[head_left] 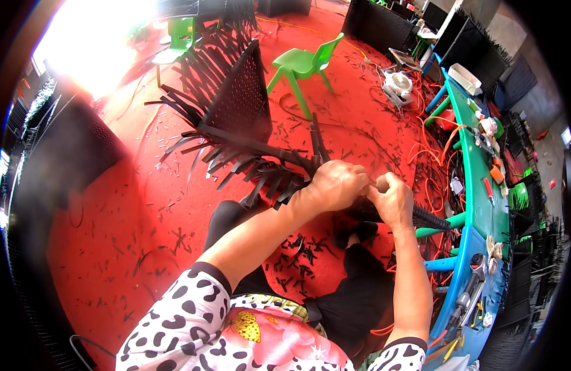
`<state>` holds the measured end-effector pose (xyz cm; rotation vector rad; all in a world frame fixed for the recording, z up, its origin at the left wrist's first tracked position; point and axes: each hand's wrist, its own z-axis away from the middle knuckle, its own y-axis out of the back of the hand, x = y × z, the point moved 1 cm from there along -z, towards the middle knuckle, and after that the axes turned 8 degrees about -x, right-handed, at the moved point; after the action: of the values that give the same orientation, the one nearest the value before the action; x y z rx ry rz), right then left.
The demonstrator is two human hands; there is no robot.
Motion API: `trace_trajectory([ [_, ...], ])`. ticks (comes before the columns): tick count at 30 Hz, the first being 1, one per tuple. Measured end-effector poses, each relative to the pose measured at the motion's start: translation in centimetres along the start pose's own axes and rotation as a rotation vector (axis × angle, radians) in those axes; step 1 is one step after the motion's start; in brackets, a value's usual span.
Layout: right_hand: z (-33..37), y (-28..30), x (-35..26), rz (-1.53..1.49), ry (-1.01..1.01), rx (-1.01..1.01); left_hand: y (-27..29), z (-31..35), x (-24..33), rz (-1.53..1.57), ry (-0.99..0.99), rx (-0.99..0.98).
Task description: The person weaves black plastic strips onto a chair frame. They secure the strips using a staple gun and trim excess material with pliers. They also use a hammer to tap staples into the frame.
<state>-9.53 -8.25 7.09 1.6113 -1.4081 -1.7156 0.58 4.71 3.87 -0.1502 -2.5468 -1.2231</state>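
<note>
In the middle of the view my left hand (340,185) is closed, with its fingertips bent toward my right hand (393,201). The right hand is closed too, its thumb and forefinger pinched. Both sets of fingertips meet, and whatever lies between them is too small or hidden to make out. Just beyond the left hand and next to its wrist is a black woven piece (241,102), tilted, with many loose flat black strips (236,162) fanning off its edges. A dark bar of it runs up to the left hand. Part of it is hidden behind my hands and forearm.
Black strip offcuts (304,255) litter the red floor (143,216). A green chair (301,63) and a white fan (398,86) stand farther off. Along my right runs a green and blue bench (468,185) holding a red-handled tool (488,188) and other tools. Another black woven panel (81,145) is at left.
</note>
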Motion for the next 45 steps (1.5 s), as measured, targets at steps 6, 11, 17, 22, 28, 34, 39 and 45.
trace_trajectory([
  [6,-0.3,-0.3,0.4,0.073,-0.027,-0.005,0.3,-0.2,0.3,0.013,0.003,-0.021],
  [11,-0.2,-0.5,0.8,0.039,0.003,0.050,0.2,-0.1,0.3,0.030,0.009,-0.020],
  [17,0.2,0.2,0.6,-0.038,0.096,0.028,0.1,-0.2,0.2,0.014,0.033,-0.048],
  [22,-1.4,1.2,2.1,-0.245,0.146,-0.209,0.5,0.1,0.5,0.008,0.032,-0.045],
  [28,-4.5,0.3,3.3,-0.483,0.009,-0.519,0.3,0.2,0.8,0.008,-0.018,0.016],
  [34,-4.8,0.2,3.0,-0.772,-0.076,-0.542,0.1,0.2,0.6,0.011,-0.022,-0.023],
  [39,-5.4,0.7,2.0,-0.891,-0.174,-0.590,-0.3,0.2,0.3,0.011,-0.058,0.062],
  [45,-5.3,0.0,3.5,-1.016,-0.051,-0.622,0.9,-0.2,1.0,-0.072,-0.061,0.072],
])
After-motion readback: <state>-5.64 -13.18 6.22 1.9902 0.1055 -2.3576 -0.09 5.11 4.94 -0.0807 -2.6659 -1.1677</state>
